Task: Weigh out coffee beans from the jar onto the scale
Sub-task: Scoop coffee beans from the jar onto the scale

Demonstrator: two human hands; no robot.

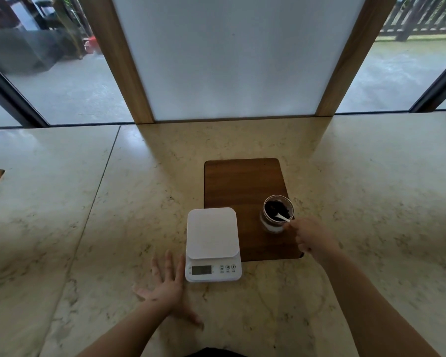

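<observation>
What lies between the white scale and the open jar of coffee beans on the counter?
Only a bare strip of the wooden board, seen in the head view. The scale overlaps the board's left edge; the jar stands near its right edge, with nothing between them.

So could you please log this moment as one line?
phase: scooping | right hand: on spoon in jar | left hand: flat on counter | scale: platform bare

Bare counter lies open at 9 and 3 o'clock. The scale and jar stand apart, a strip of board free between them. At 12 o'clock, a panel blocks.
</observation>
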